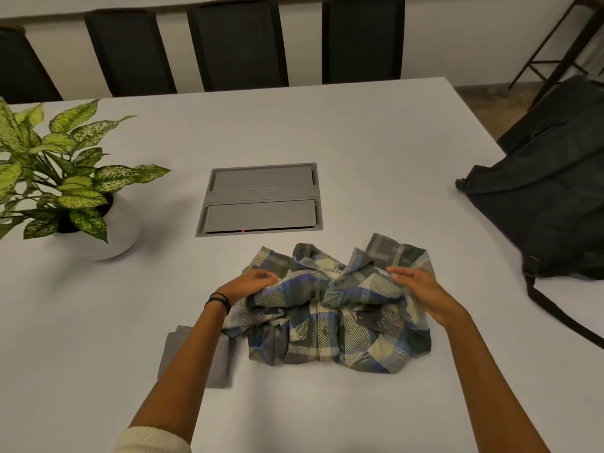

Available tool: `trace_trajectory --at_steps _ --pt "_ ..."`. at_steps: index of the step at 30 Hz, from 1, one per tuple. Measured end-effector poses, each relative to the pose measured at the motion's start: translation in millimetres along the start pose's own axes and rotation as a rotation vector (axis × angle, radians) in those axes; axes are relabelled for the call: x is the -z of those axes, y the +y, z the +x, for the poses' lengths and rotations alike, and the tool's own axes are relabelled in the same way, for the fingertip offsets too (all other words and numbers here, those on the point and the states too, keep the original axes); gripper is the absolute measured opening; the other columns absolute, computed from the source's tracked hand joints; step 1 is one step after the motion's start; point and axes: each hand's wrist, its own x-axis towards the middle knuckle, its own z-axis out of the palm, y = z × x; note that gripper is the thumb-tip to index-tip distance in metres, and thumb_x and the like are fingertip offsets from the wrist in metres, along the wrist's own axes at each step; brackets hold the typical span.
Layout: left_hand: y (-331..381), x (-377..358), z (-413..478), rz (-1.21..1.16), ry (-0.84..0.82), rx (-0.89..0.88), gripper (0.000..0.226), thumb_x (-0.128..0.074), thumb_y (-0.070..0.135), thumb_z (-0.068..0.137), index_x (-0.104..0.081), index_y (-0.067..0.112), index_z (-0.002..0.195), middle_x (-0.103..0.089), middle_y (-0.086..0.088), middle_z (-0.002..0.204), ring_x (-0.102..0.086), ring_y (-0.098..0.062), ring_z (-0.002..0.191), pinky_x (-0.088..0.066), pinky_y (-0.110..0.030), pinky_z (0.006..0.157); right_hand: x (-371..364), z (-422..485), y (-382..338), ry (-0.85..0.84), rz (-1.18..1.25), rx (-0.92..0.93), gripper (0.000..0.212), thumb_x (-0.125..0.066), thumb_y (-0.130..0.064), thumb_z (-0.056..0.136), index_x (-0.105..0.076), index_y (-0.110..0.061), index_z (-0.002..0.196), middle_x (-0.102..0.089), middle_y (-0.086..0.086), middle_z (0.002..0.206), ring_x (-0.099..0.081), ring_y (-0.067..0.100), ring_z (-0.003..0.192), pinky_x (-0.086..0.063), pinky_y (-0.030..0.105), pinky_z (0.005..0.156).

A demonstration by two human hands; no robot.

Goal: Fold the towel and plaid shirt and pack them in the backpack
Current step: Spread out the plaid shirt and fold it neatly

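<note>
Plaid shirt lies crosswise, collar pointing away.

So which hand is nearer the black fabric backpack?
Right. The right hand touches the plaid flannel shirt on the side toward the black fabric backpack; the left hand grips the opposite side.

White table: plaid shirt, grey towel, backpack, potted plant, cable hatch.
</note>
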Motion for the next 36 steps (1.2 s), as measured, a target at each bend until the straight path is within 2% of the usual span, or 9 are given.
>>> trace_trajectory --at_steps 2,4,9,12,15,21,28,32,36 --pt "2 -2 -9 0.070 -0.069 0.022 0.039 -0.052 0.053 0.086 -0.056 0.016 0.099 -0.051 -0.005 0.096 -0.046 -0.019 0.088 -0.039 -0.018 0.073 -2 -2 5 -0.055 -0.161 -0.060 0.029 -0.056 -0.022 0.090 -0.060 -0.014 0.118 -0.061 0.002 0.117 -0.054 0.018 0.113 -0.043 0.039 0.102" --pt "4 -1 -16 0.136 -0.097 0.025 0.054 -0.054 0.064 0.069 -0.056 0.016 0.091 -0.048 -0.004 0.084 -0.042 -0.018 0.079 -0.034 -0.019 0.067 -5 -8 6 -0.110 -0.265 -0.103 0.032 -0.061 -0.026 0.087 -0.062 -0.011 0.116 -0.063 -0.001 0.106 -0.057 0.014 0.102 -0.050 0.030 0.090" --pt "7 -6 -24 0.178 -0.202 0.047 0.026 -0.061 0.025 0.089 -0.050 0.018 0.111 -0.056 0.002 0.090 -0.052 -0.008 0.077 -0.044 -0.011 0.067 -11 -15 9 -0.136 -0.441 -0.111 0.031 -0.069 -0.026 0.080 -0.068 -0.006 0.104 -0.069 0.004 0.093 -0.063 0.014 0.087 -0.050 0.020 0.070" --pt "0 -11 -30 0.167 -0.212 0.037 0.014 -0.063 0.018 0.088 -0.052 0.014 0.097 -0.054 0.003 0.068 -0.049 -0.005 0.057 -0.042 -0.014 0.058 -11 -16 15 -0.087 -0.453 -0.061 0.035 -0.070 -0.023 0.080 -0.065 -0.004 0.109 -0.068 0.009 0.102 -0.063 0.022 0.095 -0.051 0.030 0.082" --pt "-5 -19 -42 0.227 -0.195 -0.017 0.014 -0.065 0.018 0.086 -0.054 0.016 0.077 -0.050 0.003 0.064 -0.045 -0.010 0.061 -0.037 -0.013 0.055 -18 -26 15 0.003 -0.369 0.083 0.023 -0.069 -0.015 0.081 -0.063 -0.006 0.102 -0.064 0.006 0.093 -0.060 0.017 0.087 -0.049 0.019 0.071" --pt "-12 -30 -57 0.082 0.197 -0.326 0.042 -0.064 0.044 0.068 -0.060 0.015 0.098 -0.057 0.003 0.092 -0.055 -0.005 0.080 -0.042 -0.014 0.072 -37 -49 16 0.442 -0.213 0.483 0.011 -0.057 0.000 0.087 -0.058 -0.011 0.089 -0.060 -0.003 0.083 -0.056 0.004 0.080 -0.045 0.005 0.065" --pt "-10 -38 -70 0.080 0.479 -0.489 0.010 -0.058 0.043 0.067 -0.059 0.039 0.076 -0.061 0.017 0.087 -0.056 -0.002 0.083 -0.034 -0.015 0.092 -33 -55 18 0.343 -0.322 0.427 0.013 -0.049 0.005 0.088 -0.057 -0.006 0.090 -0.060 -0.002 0.086 -0.055 0.003 0.083 -0.044 0.014 0.069" --pt "1 -43 -75 0.039 0.474 -0.553 0.020 -0.064 0.037 0.069 -0.060 0.018 0.074 -0.060 0.002 0.078 -0.054 -0.008 0.070 -0.045 -0.024 0.065 -24 -59 12 0.307 -0.367 0.397 0.027 -0.046 0.007 0.090 -0.062 -0.008 0.106 -0.060 0.001 0.102 -0.056 0.009 0.093 -0.046 0.010 0.067" --pt "18 -44 -80 0.093 0.452 -0.613 0.040 -0.066 0.037 0.070 -0.063 0.003 0.090 -0.067 -0.009 0.082 -0.061 -0.020 0.074 -0.050 -0.033 0.067 -14 -66 4 0.345 -0.402 0.412 0.022 -0.043 0.001 0.094 -0.062 -0.002 0.104 -0.060 0.005 0.102 -0.056 0.018 0.091 -0.044 0.013 0.068"
